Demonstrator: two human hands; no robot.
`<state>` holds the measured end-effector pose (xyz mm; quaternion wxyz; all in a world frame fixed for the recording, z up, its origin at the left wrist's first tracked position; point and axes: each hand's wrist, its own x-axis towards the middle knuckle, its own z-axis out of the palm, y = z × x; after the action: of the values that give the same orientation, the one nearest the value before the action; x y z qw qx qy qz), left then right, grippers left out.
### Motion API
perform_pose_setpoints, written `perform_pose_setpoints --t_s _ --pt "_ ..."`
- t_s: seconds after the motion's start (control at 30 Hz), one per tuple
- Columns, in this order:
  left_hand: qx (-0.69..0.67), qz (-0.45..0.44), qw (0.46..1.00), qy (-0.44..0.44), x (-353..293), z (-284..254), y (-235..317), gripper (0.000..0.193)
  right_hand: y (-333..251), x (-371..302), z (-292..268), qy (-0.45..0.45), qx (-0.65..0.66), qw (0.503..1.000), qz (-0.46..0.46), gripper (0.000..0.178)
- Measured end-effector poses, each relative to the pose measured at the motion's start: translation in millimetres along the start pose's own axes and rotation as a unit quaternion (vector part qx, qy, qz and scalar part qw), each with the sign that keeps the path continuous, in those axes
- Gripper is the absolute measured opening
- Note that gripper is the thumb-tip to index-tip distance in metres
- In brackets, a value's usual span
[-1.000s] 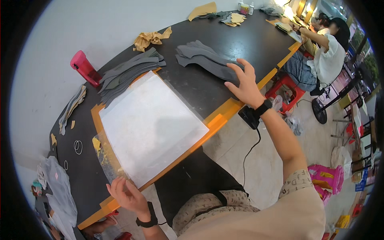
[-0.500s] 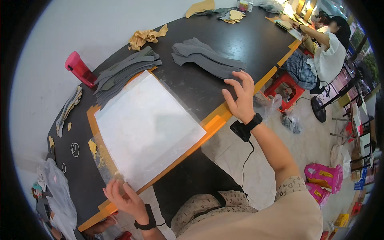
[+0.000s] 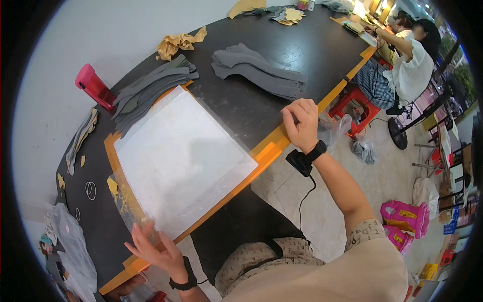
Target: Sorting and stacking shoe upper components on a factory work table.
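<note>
My left hand [image 3: 157, 247] is open, its fingers spread over the near-left corner of a white sheet [image 3: 183, 161] and a clear plastic film with yellow smears [image 3: 127, 202]. Nothing is in it. At the table's front edge, to the right of the sheet, my right hand [image 3: 302, 125] has its fingers curled in, and no object shows in them. Just beyond that hand lies a stack of dark grey cut strips [image 3: 259, 73], apart from the fingers. A larger fanned pile of grey strips [image 3: 151, 90] touches the sheet's far-left side.
A pink bottle [image 3: 95, 86], crumpled brown paper [image 3: 181, 43], white rings [image 3: 90, 190] and a plastic bag [image 3: 75, 246] line the table's far and left sides. Orange tape [image 3: 342, 90] covers its front edge. A person [image 3: 412, 60] sits working at the far right, by a red stool [image 3: 358, 108].
My right hand's fingers have curled in from spread. My left hand's fingers have stretched and fanned out more. The strips and sheet keep their places on the table; the view has shifted slightly.
</note>
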<state>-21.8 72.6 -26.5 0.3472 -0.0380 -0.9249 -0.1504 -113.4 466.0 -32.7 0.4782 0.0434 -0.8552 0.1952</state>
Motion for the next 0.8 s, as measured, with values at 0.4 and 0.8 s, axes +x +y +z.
perform_pose_setpoints --t_s 0.4,0.8 --pt "-0.027 -0.003 1.000 -0.001 -2.4 0.5 -5.0 0.040 -10.4 26.6 -9.1 -0.135 -0.108 0.984 -0.045 0.046" --pt "-0.043 0.023 0.999 0.012 1.4 -1.7 0.1 0.028 22.1 87.2 0.2 -0.386 -0.215 0.896 -0.038 0.043"
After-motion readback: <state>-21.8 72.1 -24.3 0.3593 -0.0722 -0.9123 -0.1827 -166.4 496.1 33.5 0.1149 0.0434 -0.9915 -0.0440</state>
